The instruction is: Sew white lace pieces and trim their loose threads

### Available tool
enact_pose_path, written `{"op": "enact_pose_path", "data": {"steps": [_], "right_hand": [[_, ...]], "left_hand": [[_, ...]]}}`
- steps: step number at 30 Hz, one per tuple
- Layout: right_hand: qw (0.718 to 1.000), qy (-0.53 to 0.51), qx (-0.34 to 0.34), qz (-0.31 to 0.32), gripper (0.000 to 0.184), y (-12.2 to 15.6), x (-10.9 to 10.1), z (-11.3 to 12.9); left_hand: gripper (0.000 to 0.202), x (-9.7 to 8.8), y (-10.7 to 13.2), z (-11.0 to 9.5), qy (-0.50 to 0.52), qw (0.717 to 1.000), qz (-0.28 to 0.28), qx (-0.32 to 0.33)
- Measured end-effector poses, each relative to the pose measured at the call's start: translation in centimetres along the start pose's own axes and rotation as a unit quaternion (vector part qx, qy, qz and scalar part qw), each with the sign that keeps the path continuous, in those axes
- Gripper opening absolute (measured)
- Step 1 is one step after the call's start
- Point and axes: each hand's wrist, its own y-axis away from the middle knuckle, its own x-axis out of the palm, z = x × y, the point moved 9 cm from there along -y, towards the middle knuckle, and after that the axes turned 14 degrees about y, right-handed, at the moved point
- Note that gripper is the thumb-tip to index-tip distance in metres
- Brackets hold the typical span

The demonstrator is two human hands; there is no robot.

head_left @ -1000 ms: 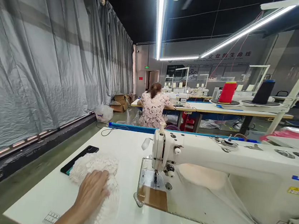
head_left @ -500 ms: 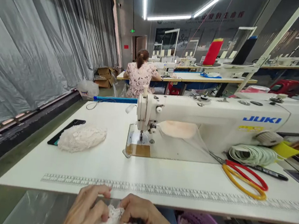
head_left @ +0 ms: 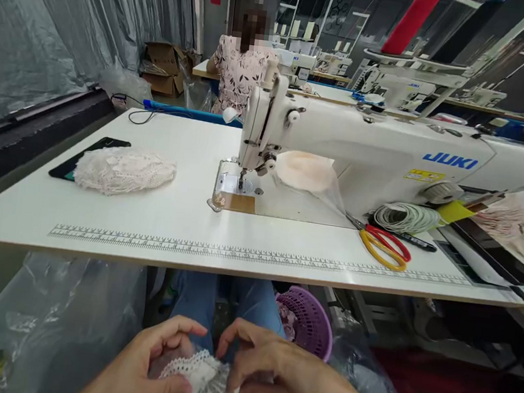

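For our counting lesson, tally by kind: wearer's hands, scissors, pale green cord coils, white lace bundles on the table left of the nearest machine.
Left hand, right hand: 2
Scissors: 1
Green cord coil: 1
Lace bundle: 1
Total: 5

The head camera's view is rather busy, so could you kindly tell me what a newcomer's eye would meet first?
Probably the white JUKI sewing machine across the table, then the scissors with red and yellow handles lying in front of it. Nearest the camera, the left hand and right hand hold white lace.
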Motion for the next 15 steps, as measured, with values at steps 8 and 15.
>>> {"op": "enact_pose_path", "data": {"steps": [8, 15], "right_hand": [[0.997, 0.033, 0.022, 0.071, 0.013, 2.1, 1.8, -0.2], [0.996, 0.071, 0.06, 0.015, 0.023, 4.2, 0.7, 1.5]], "left_hand": [[0.041, -3.2, 1.9, 0.0, -0.201, 0.967, -0.159, 0.006], [0.038, -2.6, -0.1, 1.5, -0.096, 0.99, -0.108, -0.001]]}}
